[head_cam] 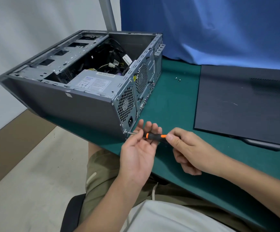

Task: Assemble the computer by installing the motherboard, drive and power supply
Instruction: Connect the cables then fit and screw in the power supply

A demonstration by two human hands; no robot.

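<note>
Green table [177, 101], lidless case [69, 104], right hand [191, 151] pinching screwdriver [154, 136], left hand [137, 153] spread, partly covering its shaft.

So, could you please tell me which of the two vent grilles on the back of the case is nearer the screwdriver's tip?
The power supply's honeycomb grille, directly above the power socket; the round fan grille sits farther away.

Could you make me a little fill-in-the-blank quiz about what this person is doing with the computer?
1. The right hand holds a ____.
2. Its handle is black and ____.
3. ____ loose screws lie on the green mat.
Missing words: screwdriver, orange, two.
</note>
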